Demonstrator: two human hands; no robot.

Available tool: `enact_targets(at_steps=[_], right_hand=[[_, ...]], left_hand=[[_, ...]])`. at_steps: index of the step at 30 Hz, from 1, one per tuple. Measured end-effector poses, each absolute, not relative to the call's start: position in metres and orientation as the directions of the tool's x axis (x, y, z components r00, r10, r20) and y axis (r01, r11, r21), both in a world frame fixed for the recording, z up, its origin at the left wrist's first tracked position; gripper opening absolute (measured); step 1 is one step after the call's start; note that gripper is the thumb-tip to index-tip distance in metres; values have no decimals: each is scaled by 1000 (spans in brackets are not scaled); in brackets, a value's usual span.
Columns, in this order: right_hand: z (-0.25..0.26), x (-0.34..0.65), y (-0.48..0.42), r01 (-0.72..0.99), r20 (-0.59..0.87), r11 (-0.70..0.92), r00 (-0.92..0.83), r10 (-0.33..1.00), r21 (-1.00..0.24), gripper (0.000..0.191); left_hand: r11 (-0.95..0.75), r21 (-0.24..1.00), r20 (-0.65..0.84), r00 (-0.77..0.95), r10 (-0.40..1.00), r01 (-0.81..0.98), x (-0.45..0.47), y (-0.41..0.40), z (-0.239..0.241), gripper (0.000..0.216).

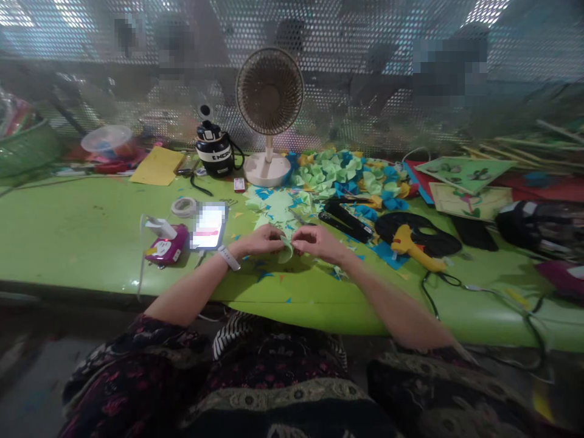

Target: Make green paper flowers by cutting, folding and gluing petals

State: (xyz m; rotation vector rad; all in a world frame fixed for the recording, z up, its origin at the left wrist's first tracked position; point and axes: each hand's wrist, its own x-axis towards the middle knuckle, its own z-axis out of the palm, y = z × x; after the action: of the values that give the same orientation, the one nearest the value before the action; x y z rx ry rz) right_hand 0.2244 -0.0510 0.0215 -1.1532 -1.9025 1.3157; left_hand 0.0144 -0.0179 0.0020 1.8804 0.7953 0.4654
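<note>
Between my two hands, just above the green table (255,289), is a small pale green piece of paper (286,250), curved along its lower edge. My left hand (262,241) pinches it from the left and wears a white wristband. From the other side my right hand (319,242) holds it with thumb and bent fingers. Pale green, blue and orange paper scraps (276,210) lie just beyond my fingertips. A black stapler (345,221) rests to the right of my right hand. Left of my left wrist lies a phone (208,226) with a lit screen.
A fan (269,91) and a dark bottle (215,152) stand at the back. Folded paper pieces (335,173) are heaped beside them. A yellow glue gun (417,248) with a trailing cord lies right, a purple power box (168,244) left. The table's front edge is close to my body.
</note>
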Motion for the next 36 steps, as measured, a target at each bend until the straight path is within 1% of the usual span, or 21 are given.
enact_targets(at_steps=[2,5,10,13,15,17,20,23,27,31,36], right_hand=[[19,223,-50,366,-22,173,-470,882,-914,15],[14,222,-48,362,-19,153,-429,903,-919,14],[12,222,-45,262,67,131,-238,969,-956,23],[13,221,-44,223,95,130,-159,983,-966,25],[13,220,-45,197,86,112,-138,987,-974,24],[12,218,-45,166,68,90,-136,988,-982,22],[11,217,-46,134,35,58,-171,985,-989,20],[10,218,-47,125,7,36,-219,976,-992,20],[11,219,-47,81,15,36,-251,968,-996,21],[14,219,-48,49,7,19,-244,970,-999,23],[16,219,-49,63,-12,2,-234,972,-998,27]], left_hand=[[-288,902,-29,711,702,321,15,-18,2,17],[-292,908,0,696,718,301,15,-19,4,24],[-289,933,121,568,814,215,16,-19,7,33],[-294,942,175,509,843,163,19,-18,2,42],[-304,943,203,486,850,138,20,-17,-3,39],[-290,951,208,466,860,111,22,-15,-7,35],[-225,974,192,415,889,31,23,-15,-7,33],[-130,990,140,378,915,-54,23,-16,-3,30],[-45,995,75,386,920,-87,22,-18,1,27],[-35,996,65,382,922,-83,22,-19,3,27],[-56,997,74,390,918,-57,22,-20,3,28]])
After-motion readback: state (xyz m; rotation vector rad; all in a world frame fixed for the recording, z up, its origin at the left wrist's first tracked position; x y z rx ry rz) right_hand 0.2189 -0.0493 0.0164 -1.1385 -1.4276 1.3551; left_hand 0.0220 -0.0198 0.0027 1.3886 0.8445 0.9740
